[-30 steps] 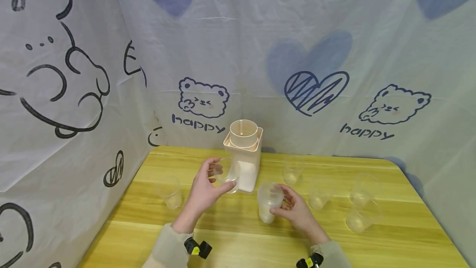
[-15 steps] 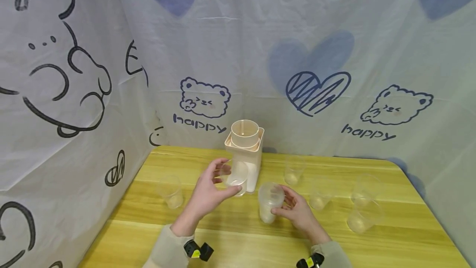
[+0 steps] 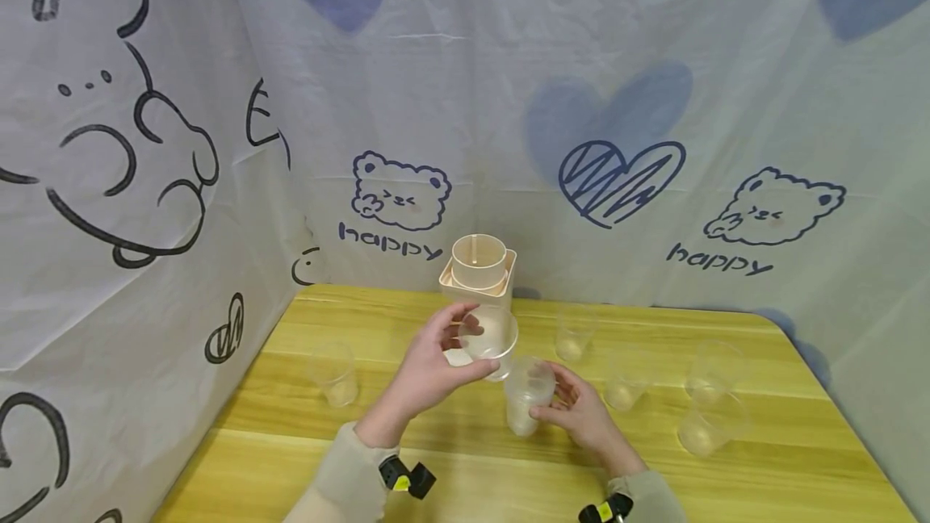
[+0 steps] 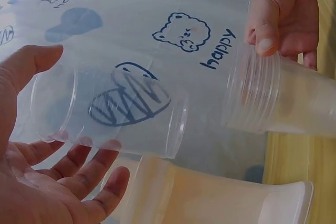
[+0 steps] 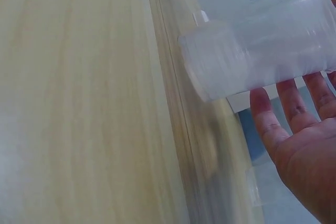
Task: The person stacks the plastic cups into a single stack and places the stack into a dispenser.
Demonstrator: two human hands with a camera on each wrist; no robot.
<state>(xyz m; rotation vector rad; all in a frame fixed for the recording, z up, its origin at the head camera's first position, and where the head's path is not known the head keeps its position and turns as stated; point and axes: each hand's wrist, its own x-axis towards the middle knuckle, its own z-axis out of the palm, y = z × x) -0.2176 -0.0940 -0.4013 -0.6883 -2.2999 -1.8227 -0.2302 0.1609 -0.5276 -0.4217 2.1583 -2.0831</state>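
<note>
Your L hand [image 3: 433, 367] pinches a cup [image 3: 501, 339] side-on, prob. leaving both ends free. Your R hand [image 3: 579, 412] grips the stack [image 3: 524, 400], prob. steadying it.

Left hand [image 3: 433, 364] holds one cup [image 3: 496, 336], right hand [image 3: 581, 412] a cup stack [image 3: 523, 400]

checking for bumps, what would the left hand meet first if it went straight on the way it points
Apart from the clear cup it holds, the left hand would probably meet the cream holder first, though the gap in depth is unclear.
</note>
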